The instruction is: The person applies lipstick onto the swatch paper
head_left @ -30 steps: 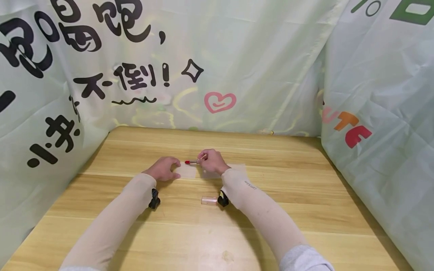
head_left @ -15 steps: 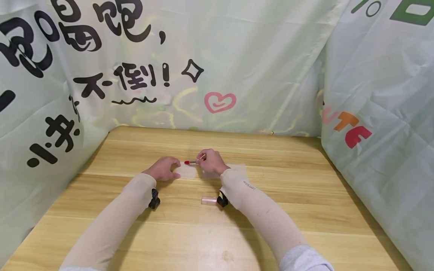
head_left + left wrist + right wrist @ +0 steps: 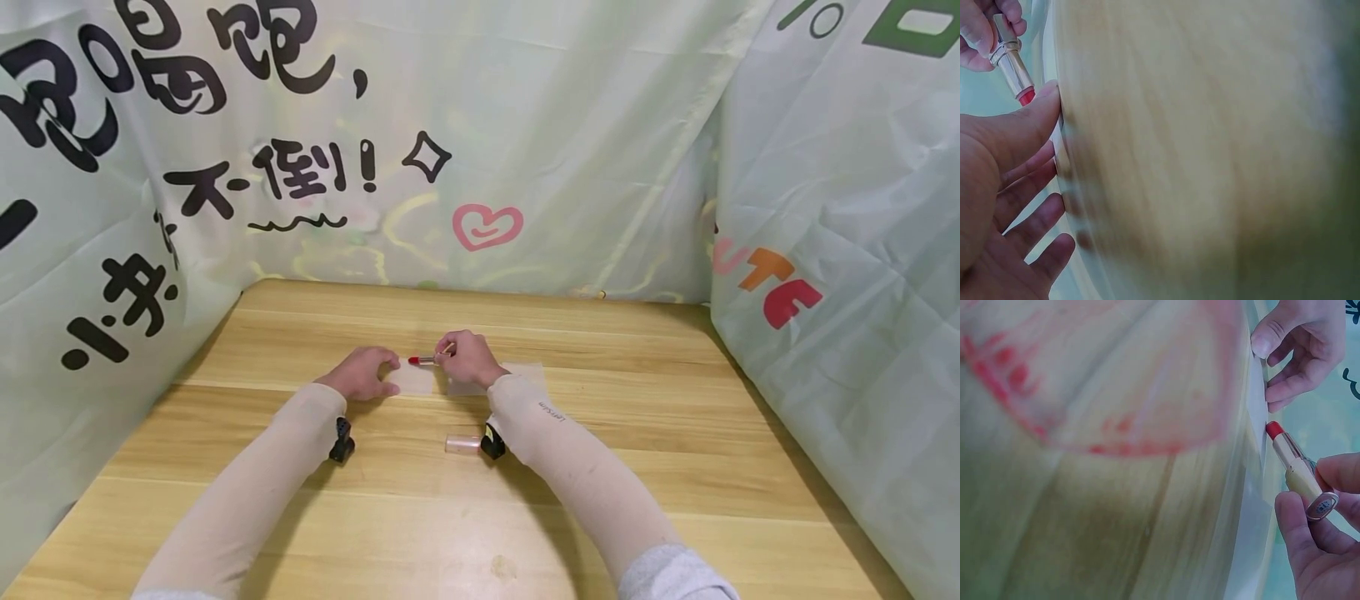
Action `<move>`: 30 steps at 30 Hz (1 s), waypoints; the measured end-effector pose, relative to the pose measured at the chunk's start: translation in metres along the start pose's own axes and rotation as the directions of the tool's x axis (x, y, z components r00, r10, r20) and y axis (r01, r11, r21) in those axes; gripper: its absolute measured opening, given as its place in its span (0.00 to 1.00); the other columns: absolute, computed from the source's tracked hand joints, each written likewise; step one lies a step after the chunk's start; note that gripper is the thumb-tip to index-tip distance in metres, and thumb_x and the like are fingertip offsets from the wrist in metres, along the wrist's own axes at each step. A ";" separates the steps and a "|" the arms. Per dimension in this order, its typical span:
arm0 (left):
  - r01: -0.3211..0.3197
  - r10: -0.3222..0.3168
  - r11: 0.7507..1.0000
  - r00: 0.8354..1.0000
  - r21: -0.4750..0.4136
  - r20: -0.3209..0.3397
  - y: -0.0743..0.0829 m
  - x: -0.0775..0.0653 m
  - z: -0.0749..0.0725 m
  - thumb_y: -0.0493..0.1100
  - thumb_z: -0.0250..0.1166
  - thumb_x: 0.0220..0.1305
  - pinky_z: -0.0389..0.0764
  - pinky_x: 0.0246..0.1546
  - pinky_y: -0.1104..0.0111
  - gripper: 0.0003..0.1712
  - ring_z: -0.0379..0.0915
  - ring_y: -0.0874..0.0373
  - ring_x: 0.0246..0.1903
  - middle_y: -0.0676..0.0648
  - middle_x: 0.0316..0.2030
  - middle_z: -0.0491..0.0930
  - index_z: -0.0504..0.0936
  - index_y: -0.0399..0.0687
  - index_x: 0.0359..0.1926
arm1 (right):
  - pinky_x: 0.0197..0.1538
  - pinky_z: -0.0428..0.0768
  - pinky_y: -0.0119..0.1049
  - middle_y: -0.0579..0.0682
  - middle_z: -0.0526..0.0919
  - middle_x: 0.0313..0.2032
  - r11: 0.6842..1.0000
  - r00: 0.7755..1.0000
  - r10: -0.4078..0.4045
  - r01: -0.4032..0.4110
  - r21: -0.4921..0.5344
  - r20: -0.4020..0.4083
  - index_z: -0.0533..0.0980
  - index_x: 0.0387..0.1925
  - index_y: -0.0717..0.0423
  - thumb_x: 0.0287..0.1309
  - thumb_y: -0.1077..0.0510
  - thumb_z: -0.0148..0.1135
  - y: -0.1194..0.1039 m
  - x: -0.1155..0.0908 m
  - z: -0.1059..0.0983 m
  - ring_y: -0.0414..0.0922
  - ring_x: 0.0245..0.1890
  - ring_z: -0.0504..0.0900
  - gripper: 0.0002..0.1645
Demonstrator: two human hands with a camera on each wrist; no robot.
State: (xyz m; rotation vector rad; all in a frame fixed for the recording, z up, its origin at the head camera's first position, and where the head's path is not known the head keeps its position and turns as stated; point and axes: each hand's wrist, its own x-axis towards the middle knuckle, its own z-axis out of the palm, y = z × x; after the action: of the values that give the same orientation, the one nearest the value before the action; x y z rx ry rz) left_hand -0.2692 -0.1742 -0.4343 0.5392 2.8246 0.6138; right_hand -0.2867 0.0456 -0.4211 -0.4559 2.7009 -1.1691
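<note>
Red-tipped lipstick (image 3: 423, 361) tilts at the far edge of a pale sheet (image 3: 415, 382) (whether the tip touches, cannot tell). Right hand (image 3: 471, 358) pinches its base, thumb against fingers. Left hand (image 3: 362, 375) grasps nothing: fingers loose, parted, resting at the sheet's left end. Pinkish clear tube (image 3: 462, 444) lies on the wooden table (image 3: 375, 533), nearer the person.

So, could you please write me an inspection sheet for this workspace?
Surface: wood-grain table, a pale mark towards the bottom of the head view.
Job's things: lipstick, uncapped, red tip showing; pale paper on the table, one piece or two unclear.
Clutter: clear pinkish tube lying by the right wrist.
Hands: right hand pinches the lipstick; left hand at the paper, fingers apart.
Cables: nothing seen.
Surroundings: printed fabric behind and at both sides.
</note>
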 end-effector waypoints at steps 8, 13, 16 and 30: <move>0.017 -0.017 1.000 1.000 -0.001 0.006 0.003 0.000 -0.002 0.43 0.71 0.59 0.64 0.63 0.49 0.23 0.65 0.39 0.62 0.36 0.59 0.74 0.79 0.37 0.52 | 0.31 0.77 0.33 0.44 0.83 0.29 1.000 1.000 -0.008 0.008 -0.008 0.011 0.82 0.35 0.54 0.62 0.58 0.63 0.000 -0.001 -0.001 0.41 0.28 0.80 0.04; 0.015 -0.015 1.000 1.000 0.002 0.009 0.004 -0.002 -0.003 0.43 0.71 0.60 0.64 0.63 0.49 0.22 0.65 0.39 0.61 0.36 0.58 0.74 0.79 0.37 0.52 | 0.32 0.77 0.33 0.44 0.83 0.31 1.000 1.000 -0.014 0.015 -0.027 0.014 0.82 0.34 0.53 0.62 0.57 0.63 0.000 -0.001 -0.002 0.41 0.29 0.80 0.04; 0.013 -0.013 1.000 1.000 0.009 0.010 0.005 -0.002 -0.003 0.43 0.71 0.60 0.64 0.63 0.49 0.22 0.65 0.39 0.61 0.36 0.58 0.74 0.79 0.38 0.52 | 0.34 0.77 0.33 0.44 0.83 0.32 0.999 1.000 -0.022 0.022 -0.048 0.017 0.82 0.35 0.52 0.62 0.57 0.63 0.000 -0.002 -0.002 0.41 0.31 0.80 0.04; 0.012 -0.012 1.000 1.000 0.011 0.005 0.001 0.000 0.000 0.43 0.71 0.59 0.65 0.63 0.49 0.23 0.65 0.39 0.61 0.36 0.58 0.74 0.79 0.38 0.53 | 0.35 0.79 0.34 0.48 0.86 0.32 0.999 0.997 -0.037 0.039 -0.026 0.064 0.82 0.36 0.54 0.62 0.58 0.62 -0.001 -0.007 -0.007 0.40 0.30 0.81 0.05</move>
State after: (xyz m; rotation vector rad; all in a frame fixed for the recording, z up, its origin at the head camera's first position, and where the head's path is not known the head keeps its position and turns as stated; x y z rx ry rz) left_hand -0.2689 -0.1733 -0.4335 0.5249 2.8256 0.5943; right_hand -0.2820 0.0522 -0.4153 -0.5415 2.6682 -1.1088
